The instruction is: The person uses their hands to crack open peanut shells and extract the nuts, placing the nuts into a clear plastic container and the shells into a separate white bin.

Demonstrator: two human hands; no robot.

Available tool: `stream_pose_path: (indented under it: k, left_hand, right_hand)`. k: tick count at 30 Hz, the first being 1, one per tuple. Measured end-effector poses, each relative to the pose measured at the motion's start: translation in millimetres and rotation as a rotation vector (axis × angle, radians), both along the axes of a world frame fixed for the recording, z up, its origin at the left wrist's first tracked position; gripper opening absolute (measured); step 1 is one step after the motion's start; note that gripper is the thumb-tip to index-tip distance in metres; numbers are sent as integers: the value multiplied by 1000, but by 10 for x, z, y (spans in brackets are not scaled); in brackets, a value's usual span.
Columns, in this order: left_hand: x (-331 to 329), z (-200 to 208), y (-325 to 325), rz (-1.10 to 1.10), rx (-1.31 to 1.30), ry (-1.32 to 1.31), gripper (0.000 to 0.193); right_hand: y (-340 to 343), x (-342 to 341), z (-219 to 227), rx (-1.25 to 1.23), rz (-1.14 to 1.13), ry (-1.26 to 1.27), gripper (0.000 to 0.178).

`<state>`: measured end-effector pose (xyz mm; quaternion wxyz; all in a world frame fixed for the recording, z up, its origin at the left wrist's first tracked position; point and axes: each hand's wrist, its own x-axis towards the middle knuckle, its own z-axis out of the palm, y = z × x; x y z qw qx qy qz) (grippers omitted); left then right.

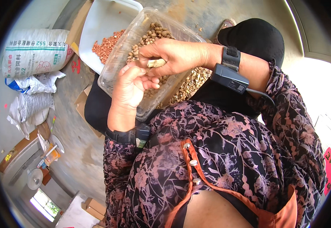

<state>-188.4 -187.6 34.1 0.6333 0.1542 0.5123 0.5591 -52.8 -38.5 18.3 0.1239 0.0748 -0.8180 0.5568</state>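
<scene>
My right hand (173, 57) is closed, with a pale peanut in its shell (156, 63) held between its curled fingers. My left hand (129, 84) meets it from the left, thumb and fingers pinched together; what they hold, if anything, is hidden. Both hands are over a clear plastic bin (105, 78) that rests tilted at my lap. Unshelled peanuts (156, 33) lie in the bin, partly covered by my hands. Beyond it to the left, a white tub (93, 28) contains reddish shelled peanuts (107, 46).
Empty peanut shells (191, 83) are heaped below the bin's right side. A cardboard box (82, 104) stands by my left leg. Printed woven sacks (34, 53) lie along the left wall. A fan (35, 178) stands farther back at lower left. Dark devices are strapped to both wrists, one with a cable.
</scene>
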Motion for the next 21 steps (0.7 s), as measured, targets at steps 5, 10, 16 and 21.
stream_pose_path:
  k: [5,10,16,21]
  left_hand:
    - [-131,28,-171,-8,51,-46,28]
    - [-211,-12,-314,-12,101,-112,27]
    - [-211,-39,-383,5,119,-124,23]
    - [-195,-18,-360,-3,230,-41,22]
  right_hand:
    - [-136,-116,69,19,-11,18,21]
    - [-302,-182,120,-67,0,60,15]
    - [-360,-182,76,-183,14,39,10]
    - [-310,-99,200,-466,-111,-224,8]
